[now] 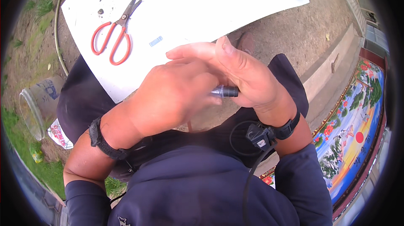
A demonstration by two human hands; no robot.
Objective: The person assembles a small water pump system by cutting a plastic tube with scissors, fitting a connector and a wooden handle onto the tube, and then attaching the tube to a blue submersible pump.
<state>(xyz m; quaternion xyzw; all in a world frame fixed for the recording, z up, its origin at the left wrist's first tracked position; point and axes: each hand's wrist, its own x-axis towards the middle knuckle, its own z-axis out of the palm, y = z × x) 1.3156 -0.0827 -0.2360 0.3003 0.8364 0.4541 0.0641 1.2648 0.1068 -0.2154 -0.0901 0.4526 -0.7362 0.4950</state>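
Tube (218, 91), clear, black-ended, probably light, stiff and slick, best held round its middle: left hand (174, 89) clasps it; right hand's (250, 72) grip, partly hidden, I cannot tell.

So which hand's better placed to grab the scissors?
Left, likely: the left hand is nearer the scissors, whose handles lie toward it. The right hand sits farther off. Both are at the tube, though, so the left may need freeing first.

Left hand (179, 89) is blurred and hides part of the right hand (252, 76). Black-ended clear object (229, 91): far end concealed, kind undetermined. Dark speck (100, 11) is too small to identify. Upper edge cuts off the white board (189, 7).
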